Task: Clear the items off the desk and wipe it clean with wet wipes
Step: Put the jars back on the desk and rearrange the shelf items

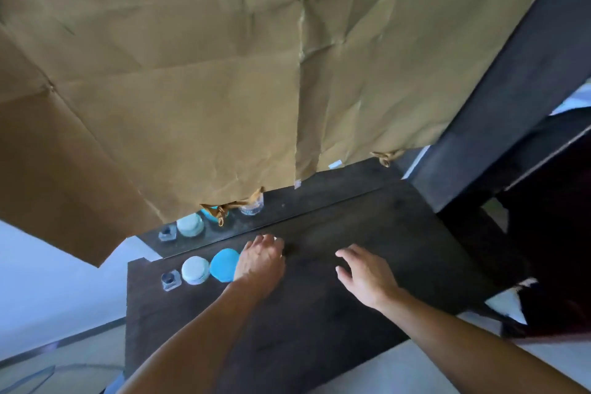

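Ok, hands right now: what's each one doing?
Left hand: curled over something on the desk; only a white bit shows, so what it is can't be told.
Right hand: open, empty, above the desk.

Home interior, likely a dressing table in a bedroom.

We note a dark wood desk (367, 265) set against a mirror (287, 205) whose upper part is covered with creased brown paper (224, 73), taped at its lower edge. Along the back edge we see small toiletry containers: a pale round jar (195, 270), a blue lidded jar (224, 265) and a small clear square bottle (171, 280), each doubled in the uncovered strip of mirror. A dark tall cabinet (511, 105) stands just beside the desk on the right. Pale floor shows below, a white wall on the left. We cannot tell the room beyond that.
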Tool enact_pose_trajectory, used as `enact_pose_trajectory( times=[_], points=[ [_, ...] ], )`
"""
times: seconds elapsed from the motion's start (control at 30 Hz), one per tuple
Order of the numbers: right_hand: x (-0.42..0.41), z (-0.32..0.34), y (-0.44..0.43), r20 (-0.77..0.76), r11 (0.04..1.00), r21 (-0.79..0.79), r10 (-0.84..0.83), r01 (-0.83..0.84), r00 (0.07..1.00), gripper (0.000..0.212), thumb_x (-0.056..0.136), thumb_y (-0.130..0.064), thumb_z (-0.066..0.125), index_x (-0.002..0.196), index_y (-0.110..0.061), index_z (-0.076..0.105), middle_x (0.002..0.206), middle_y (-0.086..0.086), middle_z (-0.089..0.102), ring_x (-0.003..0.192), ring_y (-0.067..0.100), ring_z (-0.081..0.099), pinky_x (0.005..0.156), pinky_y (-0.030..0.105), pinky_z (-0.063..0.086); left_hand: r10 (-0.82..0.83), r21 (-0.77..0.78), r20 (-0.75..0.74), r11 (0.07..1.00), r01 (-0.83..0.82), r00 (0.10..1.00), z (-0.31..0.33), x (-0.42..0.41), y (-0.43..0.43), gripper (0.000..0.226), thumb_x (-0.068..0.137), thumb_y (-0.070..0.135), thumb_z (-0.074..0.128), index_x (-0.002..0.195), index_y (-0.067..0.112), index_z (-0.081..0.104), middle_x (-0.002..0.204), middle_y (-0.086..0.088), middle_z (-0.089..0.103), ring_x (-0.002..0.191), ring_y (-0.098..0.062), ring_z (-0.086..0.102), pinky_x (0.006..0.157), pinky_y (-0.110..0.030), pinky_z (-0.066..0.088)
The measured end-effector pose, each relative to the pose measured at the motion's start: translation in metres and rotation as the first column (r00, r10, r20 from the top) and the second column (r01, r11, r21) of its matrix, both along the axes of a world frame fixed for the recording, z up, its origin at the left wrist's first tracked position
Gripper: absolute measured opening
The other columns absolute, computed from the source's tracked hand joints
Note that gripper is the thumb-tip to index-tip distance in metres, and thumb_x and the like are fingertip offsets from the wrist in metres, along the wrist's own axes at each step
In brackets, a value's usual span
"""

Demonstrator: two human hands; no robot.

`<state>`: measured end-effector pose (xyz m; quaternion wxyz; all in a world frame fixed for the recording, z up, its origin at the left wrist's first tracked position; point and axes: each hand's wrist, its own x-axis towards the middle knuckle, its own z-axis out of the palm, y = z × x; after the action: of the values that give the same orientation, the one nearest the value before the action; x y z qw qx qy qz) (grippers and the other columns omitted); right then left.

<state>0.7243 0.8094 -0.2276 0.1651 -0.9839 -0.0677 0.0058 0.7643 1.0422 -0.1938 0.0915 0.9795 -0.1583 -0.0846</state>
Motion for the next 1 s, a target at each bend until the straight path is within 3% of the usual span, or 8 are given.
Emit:
enact_pose_trajectory(
  times=[0.13, 0.27, 0.5, 0.7, 0.83, 1.0],
  points=[
    [-0.043, 0.017, -0.069, 0.041, 0.995, -0.001, -0.097, 0.097, 0.994, 0.024, 0.075, -0.027, 0.069, 0.098, -0.02, 0.066, 0.09, -0.002, 0.066, 0.074, 0.024, 0.067, 0.058, 0.034, 0.053, -0.064, 0.025, 0.039, 0.998, 0.063, 0.997, 0.018, -0.033, -0.07, 0.023, 0.093, 0.03, 0.043, 0.108, 0.019, 0.056, 0.113, -0.003, 0.058, 0.107, -0.024, 0.056, 0.084, -0.037, 0.048],
    [-0.089, 0.031, -0.136, 0.091, 0.984, 0.015, -0.178, 0.177, 0.98, 0.022, 0.074, -0.027, 0.07, 0.095, -0.021, 0.068, 0.084, -0.004, 0.065, 0.067, 0.02, 0.067, 0.054, 0.025, 0.047, -0.133, -0.038, 0.072, 0.99, 0.136, 0.989, 0.029, -0.073, -0.143, 0.023, 0.094, 0.028, 0.042, 0.105, 0.016, 0.058, 0.109, -0.004, 0.06, 0.102, -0.028, 0.058, 0.079, -0.037, 0.046],
    [-0.139, 0.067, -0.245, 0.091, 0.946, 0.031, -0.323, 0.322, 0.942, 0.03, 0.088, -0.031, 0.057, 0.114, -0.02, 0.063, 0.105, -0.001, 0.064, 0.091, 0.021, 0.065, 0.073, 0.031, 0.049, -0.317, -0.106, 0.139, 0.937, 0.332, 0.938, 0.049, -0.113, -0.266, 0.025, 0.093, 0.029, 0.04, 0.107, 0.017, 0.057, 0.108, -0.002, 0.058, 0.101, -0.024, 0.057, 0.078, -0.033, 0.046],
    [-0.127, 0.09, -0.32, 0.115, 0.913, 0.043, -0.407, 0.405, 0.906, 0.031, 0.088, -0.035, 0.054, 0.116, -0.023, 0.06, 0.107, -0.004, 0.063, 0.093, 0.017, 0.064, 0.075, 0.035, 0.052, -0.401, -0.145, 0.248, 0.885, 0.443, 0.882, 0.075, -0.088, -0.348, 0.024, 0.094, 0.029, 0.04, 0.108, 0.017, 0.056, 0.105, -0.001, 0.057, 0.098, -0.022, 0.056, 0.076, -0.032, 0.043],
    [-0.095, 0.104, -0.363, 0.154, 0.906, 0.071, -0.424, 0.418, 0.892, 0.031, 0.089, -0.033, 0.056, 0.117, -0.021, 0.061, 0.107, -0.003, 0.062, 0.095, 0.016, 0.063, 0.077, 0.03, 0.049, -0.413, -0.191, 0.305, 0.856, 0.48, 0.858, 0.09, -0.046, -0.396, 0.024, 0.096, 0.029, 0.04, 0.111, 0.019, 0.055, 0.105, 0.002, 0.055, 0.094, -0.02, 0.057, 0.079, -0.034, 0.049],
    [-0.045, 0.133, -0.413, 0.222, 0.909, 0.045, -0.413, 0.414, 0.883, 0.031, 0.091, -0.031, 0.054, 0.12, -0.019, 0.059, 0.111, -0.001, 0.059, 0.098, 0.019, 0.06, 0.077, 0.031, 0.048, -0.367, -0.22, 0.479, 0.829, 0.514, 0.798, 0.122, 0.017, -0.456, 0.024, 0.09, 0.023, 0.047, 0.106, 0.013, 0.062, 0.103, -0.003, 0.056, 0.094, -0.023, 0.054, 0.078, -0.036, 0.05]
  ],
)
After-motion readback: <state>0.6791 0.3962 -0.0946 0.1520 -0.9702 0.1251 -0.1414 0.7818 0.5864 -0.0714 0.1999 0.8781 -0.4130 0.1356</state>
